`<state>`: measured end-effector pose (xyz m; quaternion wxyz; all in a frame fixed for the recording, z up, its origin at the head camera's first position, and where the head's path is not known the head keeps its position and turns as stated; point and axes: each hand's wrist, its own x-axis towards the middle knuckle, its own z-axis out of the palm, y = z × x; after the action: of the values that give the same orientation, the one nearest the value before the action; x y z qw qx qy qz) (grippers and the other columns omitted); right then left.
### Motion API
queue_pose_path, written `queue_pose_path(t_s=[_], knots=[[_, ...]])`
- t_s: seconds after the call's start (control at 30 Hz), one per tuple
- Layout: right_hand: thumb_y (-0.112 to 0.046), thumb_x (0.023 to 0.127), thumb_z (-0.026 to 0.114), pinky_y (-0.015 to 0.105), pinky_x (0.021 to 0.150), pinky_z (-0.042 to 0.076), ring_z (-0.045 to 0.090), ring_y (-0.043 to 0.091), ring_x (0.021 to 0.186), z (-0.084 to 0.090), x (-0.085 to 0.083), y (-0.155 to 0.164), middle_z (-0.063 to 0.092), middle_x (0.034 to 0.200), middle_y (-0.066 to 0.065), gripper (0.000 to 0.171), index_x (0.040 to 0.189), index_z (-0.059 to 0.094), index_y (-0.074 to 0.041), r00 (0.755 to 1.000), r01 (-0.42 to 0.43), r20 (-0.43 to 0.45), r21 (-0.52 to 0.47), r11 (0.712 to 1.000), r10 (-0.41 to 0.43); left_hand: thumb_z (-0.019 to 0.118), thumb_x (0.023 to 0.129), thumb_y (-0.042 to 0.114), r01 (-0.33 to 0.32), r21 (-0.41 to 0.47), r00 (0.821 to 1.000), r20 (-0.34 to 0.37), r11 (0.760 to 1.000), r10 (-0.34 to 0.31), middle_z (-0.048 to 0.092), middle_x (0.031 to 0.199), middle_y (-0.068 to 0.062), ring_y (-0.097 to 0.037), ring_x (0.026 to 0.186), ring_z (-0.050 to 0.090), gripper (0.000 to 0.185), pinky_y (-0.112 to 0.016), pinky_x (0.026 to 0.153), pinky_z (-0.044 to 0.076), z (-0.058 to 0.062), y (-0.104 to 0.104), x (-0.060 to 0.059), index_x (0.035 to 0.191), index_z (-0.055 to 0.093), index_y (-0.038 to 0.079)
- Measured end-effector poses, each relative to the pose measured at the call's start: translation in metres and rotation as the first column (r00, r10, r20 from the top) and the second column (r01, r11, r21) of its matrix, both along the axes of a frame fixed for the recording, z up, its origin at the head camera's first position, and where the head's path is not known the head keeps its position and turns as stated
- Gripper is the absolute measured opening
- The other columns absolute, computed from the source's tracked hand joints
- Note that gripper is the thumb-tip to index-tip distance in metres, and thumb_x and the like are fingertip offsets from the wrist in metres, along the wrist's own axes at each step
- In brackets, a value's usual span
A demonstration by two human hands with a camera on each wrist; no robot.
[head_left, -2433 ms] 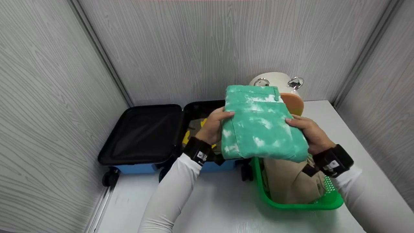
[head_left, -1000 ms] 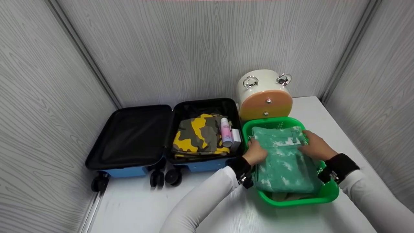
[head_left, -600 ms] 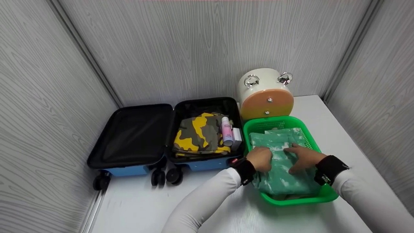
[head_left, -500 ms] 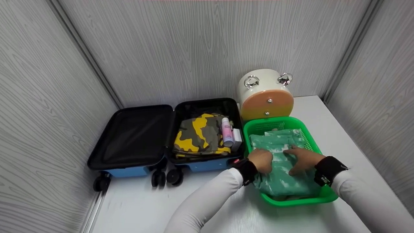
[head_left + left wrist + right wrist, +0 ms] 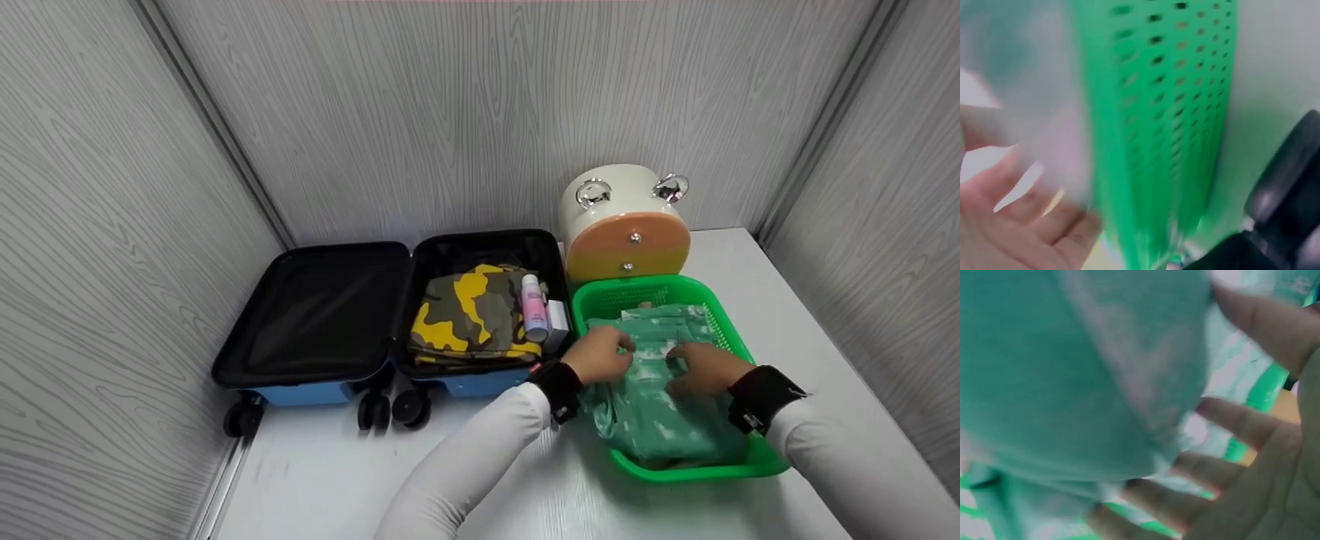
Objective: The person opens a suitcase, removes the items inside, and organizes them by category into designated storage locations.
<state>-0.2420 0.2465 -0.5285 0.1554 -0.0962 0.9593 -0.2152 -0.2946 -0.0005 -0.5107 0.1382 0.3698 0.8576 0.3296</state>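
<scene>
Folded green-and-white tie-dye trousers lie in a green plastic basket, their upper layers uneven and shifted. Over their left side is my left hand, with fingers loosely bent and a gap between thumb and index finger. The left wrist view shows that hand beside the perforated basket wall, with blurred cloth hiding some fingertips. My right hand is over the right side of the trousers. In the right wrist view its fingers are spread, tips at a fold of the trousers.
Left of the basket, an open blue suitcase holds folded yellow camouflage clothing, a pink spray bottle and a small white box. Behind the basket stands a cream container with silver loops and an orange front. Wood-grain walls enclose the table.
The trousers were held up in both hands, then lowered into the basket. Their left part has been shifted. Since half a second ago, my left hand's fingers have loosened.
</scene>
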Motion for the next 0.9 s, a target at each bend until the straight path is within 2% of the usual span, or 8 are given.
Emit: queue_pose_path(t_s=[0.07,0.17,0.27,0.43,0.6,0.7,0.77,0.9], knots=[[-0.026,0.098,0.079,0.064,0.099,0.057,0.069,0.05,0.117,0.011,-0.002,-0.009,0.069,0.131,0.036,0.057,0.137,0.065,0.013,0.997,0.008,-0.082,0.002,1.0,-0.008,0.058,0.108,0.011,-0.051,0.132,0.998,-0.017,0.99,0.053,0.078,0.129,-0.012,-0.016,0.097,0.072,0.029,-0.022,0.088,0.055,0.009,-0.015,-0.006,0.129,0.076,0.003],[-0.024,0.101,0.075,0.063,0.094,0.059,0.073,0.045,0.108,0.03,-0.006,-0.027,0.075,0.121,0.031,0.046,0.129,0.07,0.012,0.978,0.006,-0.206,-0.036,0.999,-0.013,0.058,0.108,0.007,-0.129,0.272,0.989,-0.031,0.954,0.142,0.076,0.124,-0.018,-0.026,0.108,0.073,0.025,-0.032,0.096,0.059,0.021,-0.044,-0.021,0.127,0.073,0.0],[-0.02,0.104,0.073,0.062,0.094,0.06,0.074,0.041,0.107,0.045,-0.012,-0.053,0.078,0.118,0.026,0.034,0.124,0.075,0.007,0.956,-0.026,-0.292,-0.157,0.987,-0.021,0.059,0.106,0.007,-0.255,0.302,0.963,-0.004,0.918,0.269,0.072,0.125,-0.023,-0.034,0.113,0.071,0.029,-0.041,0.1,0.059,0.032,-0.081,-0.041,0.132,0.067,-0.004],[-0.016,0.106,0.071,0.052,0.09,0.063,0.076,0.029,0.097,0.052,-0.03,-0.097,0.081,0.107,0.015,0.019,0.113,0.081,-0.001,0.948,-0.073,-0.315,-0.356,0.932,-0.047,0.058,0.104,0.015,-0.52,0.072,0.853,0.08,0.851,0.515,0.052,0.156,-0.031,-0.04,0.133,0.059,0.065,-0.048,0.11,0.051,0.04,-0.143,-0.072,0.161,0.036,-0.008],[-0.015,0.107,0.069,0.046,0.088,0.063,0.074,0.024,0.094,0.047,-0.047,-0.127,0.081,0.108,0.018,0.022,0.115,0.08,0.002,0.962,-0.056,-0.265,-0.421,0.905,-0.064,0.057,0.098,0.021,-0.578,-0.184,0.788,0.128,0.795,0.602,0.032,0.169,-0.037,-0.048,0.143,0.05,0.091,-0.05,0.113,0.046,0.031,-0.184,-0.106,0.169,0.009,-0.011],[-0.013,0.107,0.067,0.046,0.089,0.062,0.075,0.029,0.097,0.042,-0.057,-0.138,0.08,0.113,0.022,0.027,0.122,0.076,0.008,0.974,-0.063,-0.223,-0.427,0.902,-0.038,0.056,0.096,0.025,-0.574,-0.257,0.777,0.13,0.778,0.616,0.036,0.166,-0.036,-0.044,0.13,0.055,0.092,-0.047,0.104,0.048,0.013,-0.2,-0.132,0.168,0.013,-0.012],[-0.011,0.107,0.066,0.048,0.092,0.062,0.076,0.034,0.1,0.039,-0.062,-0.146,0.078,0.117,0.025,0.03,0.126,0.073,0.011,0.983,-0.061,-0.185,-0.424,0.904,-0.021,0.054,0.096,0.025,-0.56,-0.279,0.782,0.135,0.781,0.609,0.048,0.154,-0.035,-0.033,0.103,0.061,0.085,-0.04,0.089,0.05,-0.006,-0.209,-0.151,0.166,0.022,-0.012],[-0.017,0.11,0.062,0.049,0.096,0.061,0.075,0.036,0.105,0.035,-0.071,-0.161,0.076,0.122,0.026,0.036,0.132,0.069,0.01,0.991,-0.085,-0.13,-0.365,0.927,0.04,0.05,0.1,0.016,-0.515,-0.286,0.787,0.216,0.808,0.578,0.056,0.116,-0.022,-0.018,0.061,0.037,0.062,-0.035,0.064,0.037,-0.005,-0.211,-0.15,0.155,0.041,-0.011]])
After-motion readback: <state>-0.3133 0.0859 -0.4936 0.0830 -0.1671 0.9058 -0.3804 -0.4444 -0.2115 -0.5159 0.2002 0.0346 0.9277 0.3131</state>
